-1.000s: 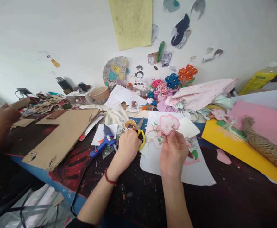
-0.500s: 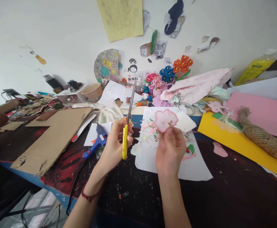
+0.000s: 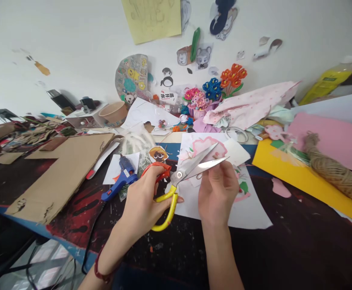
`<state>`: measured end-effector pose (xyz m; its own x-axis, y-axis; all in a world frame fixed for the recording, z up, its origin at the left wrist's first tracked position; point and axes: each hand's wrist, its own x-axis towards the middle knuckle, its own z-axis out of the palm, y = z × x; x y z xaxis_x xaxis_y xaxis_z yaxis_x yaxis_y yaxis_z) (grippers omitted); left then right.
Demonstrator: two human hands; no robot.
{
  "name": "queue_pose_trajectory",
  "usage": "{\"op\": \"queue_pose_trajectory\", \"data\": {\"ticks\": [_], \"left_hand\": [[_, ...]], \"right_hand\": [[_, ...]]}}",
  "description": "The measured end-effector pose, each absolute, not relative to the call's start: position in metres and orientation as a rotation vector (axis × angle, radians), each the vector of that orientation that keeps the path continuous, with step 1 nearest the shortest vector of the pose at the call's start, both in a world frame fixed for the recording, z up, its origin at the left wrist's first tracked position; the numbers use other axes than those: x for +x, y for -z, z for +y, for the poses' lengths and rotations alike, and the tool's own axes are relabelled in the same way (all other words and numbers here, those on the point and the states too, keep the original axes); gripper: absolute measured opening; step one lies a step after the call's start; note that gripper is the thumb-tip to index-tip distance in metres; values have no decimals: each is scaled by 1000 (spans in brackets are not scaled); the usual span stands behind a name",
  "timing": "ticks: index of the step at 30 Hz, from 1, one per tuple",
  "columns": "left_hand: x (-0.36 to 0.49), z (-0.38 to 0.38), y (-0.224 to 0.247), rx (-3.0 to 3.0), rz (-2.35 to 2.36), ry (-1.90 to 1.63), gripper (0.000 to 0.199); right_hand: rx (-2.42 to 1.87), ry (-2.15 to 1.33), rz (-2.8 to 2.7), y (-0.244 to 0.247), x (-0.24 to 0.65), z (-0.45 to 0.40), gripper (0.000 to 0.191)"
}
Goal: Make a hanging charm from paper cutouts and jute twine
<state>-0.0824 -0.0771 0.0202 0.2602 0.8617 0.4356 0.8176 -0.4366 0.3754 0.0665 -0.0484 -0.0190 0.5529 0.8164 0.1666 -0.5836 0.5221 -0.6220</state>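
My left hand (image 3: 144,197) is closed around the handles of a pair of scissors (image 3: 179,175), one handle red and one yellow. Their blades are parted a little and point right and up, reaching in front of a flower-shaped cutout with a pink edge (image 3: 204,141). My right hand (image 3: 218,189) pinches that cutout near its lower right, close by the blade tips. Under it lies a white sheet (image 3: 248,215) with pink and green drawn or glued shapes, partly hidden by my hand.
To the left lie a blue glue gun (image 3: 124,175) with its cord and a large cardboard piece (image 3: 55,173). At right are yellow card (image 3: 272,161), a twine bundle (image 3: 332,165) and pink paper (image 3: 335,137). Behind stand bead flowers (image 3: 212,89). Part of another person shows at far left.
The scissors have swung from pointing upward with closed blades to pointing right with blades parted, across the flower cutout. My right hand has stayed nearly in place.
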Motion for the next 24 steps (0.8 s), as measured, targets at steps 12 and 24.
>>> {"op": "queue_pose_trajectory", "data": {"ticks": [12,24], "left_hand": [[-98,-82,-19,2220,1522,-819,46],[-104,-89,-20,2119,1514,-756,49]], "right_hand": [[-526,-938,-528,18,66,-47,13],[-549,-920,-520,18,66,-49,12]]}}
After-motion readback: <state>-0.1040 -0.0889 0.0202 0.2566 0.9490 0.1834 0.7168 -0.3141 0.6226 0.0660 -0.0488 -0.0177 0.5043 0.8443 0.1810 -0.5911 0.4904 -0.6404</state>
